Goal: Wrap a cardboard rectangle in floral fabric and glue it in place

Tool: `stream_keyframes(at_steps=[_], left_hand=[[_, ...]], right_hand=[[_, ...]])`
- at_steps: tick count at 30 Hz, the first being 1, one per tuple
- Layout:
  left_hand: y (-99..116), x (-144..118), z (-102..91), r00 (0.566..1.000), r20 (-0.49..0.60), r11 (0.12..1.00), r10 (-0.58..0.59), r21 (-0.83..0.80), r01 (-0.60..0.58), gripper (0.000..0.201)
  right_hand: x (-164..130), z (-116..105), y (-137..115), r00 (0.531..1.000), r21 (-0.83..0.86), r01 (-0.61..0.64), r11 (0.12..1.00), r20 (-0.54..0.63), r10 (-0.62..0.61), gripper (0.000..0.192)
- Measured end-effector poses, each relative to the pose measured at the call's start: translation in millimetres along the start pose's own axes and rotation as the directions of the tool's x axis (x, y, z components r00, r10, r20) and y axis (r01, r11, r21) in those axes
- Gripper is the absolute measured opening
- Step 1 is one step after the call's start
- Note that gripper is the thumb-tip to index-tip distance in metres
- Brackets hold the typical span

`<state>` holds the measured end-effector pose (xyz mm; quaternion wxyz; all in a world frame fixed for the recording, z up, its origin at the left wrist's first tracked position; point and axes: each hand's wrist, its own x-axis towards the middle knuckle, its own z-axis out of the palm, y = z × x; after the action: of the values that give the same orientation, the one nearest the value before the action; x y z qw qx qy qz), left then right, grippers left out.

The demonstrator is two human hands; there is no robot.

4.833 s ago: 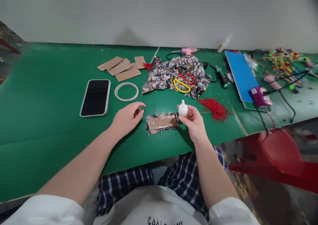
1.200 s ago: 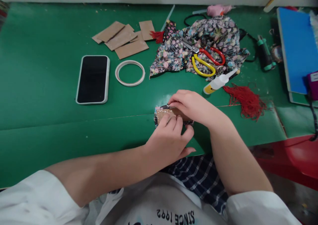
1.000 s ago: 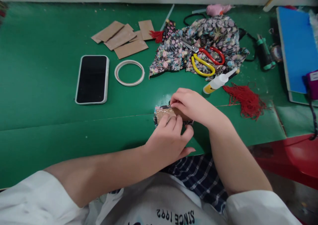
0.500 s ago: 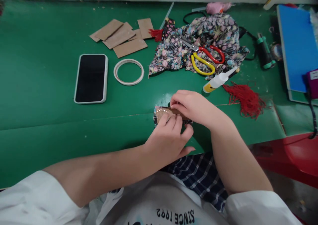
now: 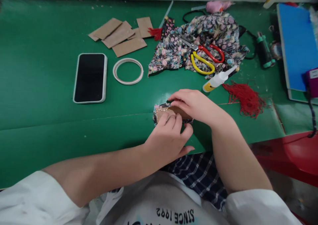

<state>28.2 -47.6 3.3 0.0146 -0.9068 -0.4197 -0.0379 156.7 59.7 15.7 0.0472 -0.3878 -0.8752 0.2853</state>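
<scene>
At the near edge of the green table (image 5: 49, 132), both hands press on a small card piece wrapped in flowered fabric (image 5: 161, 111), which lies flat there, a little right of the middle. From the near side, the left hand (image 5: 169, 139) comes with its fingers together and bent down on the card, and the thumb is spread to the right. From the right comes the right hand (image 5: 192, 104), with fingers together and the tips pressed on the far edge of the piece. Most of the piece is hidden under the two hands, so I cannot tell if a fabric edge is pinched.

Just beyond the right hand, a small glue bottle (image 5: 216, 81) lies on its side, and near it to the right is a red tassel (image 5: 244, 97). Further left, a white tape ring (image 5: 128, 71) lies just beside a dark phone (image 5: 89, 78). Toward the far side, scissors with red and yellow handles (image 5: 203, 56) rest on a loose heap of flowered fabric (image 5: 174, 49). Left of the heap are several brown card pieces (image 5: 121, 36). At the far right, a blue board (image 5: 296, 42) lies flat.
</scene>
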Motion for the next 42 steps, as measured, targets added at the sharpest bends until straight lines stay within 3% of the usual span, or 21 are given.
stream_keyframes(at_steps=[15,27,33,42], left_hand=[[0.5,-0.1,-0.4,1.0,-0.004,1.0,0.002,0.004,-0.002,0.056],[0.3,0.5,-0.4,1.0,-0.015,1.0,0.005,0.0,-0.005,0.055],[0.2,0.5,0.2,1.0,-0.016,1.0,0.002,0.003,-0.002,0.057],[0.8,0.1,0.0,1.0,-0.012,1.0,0.008,0.0,-0.008,0.055]], right_hand=[[0.3,3.8,2.0,1.0,-0.023,-0.009,1.0,-0.017,0.009,0.014],[-11.3,20.8,4.3,0.973,-0.129,0.127,0.983,-0.174,-0.149,0.017],[-10.9,20.1,1.0,0.982,-0.13,0.083,0.988,-0.158,-0.103,0.016],[-10.8,11.4,-1.3,0.993,0.047,-0.008,0.999,-0.118,0.014,0.021]])
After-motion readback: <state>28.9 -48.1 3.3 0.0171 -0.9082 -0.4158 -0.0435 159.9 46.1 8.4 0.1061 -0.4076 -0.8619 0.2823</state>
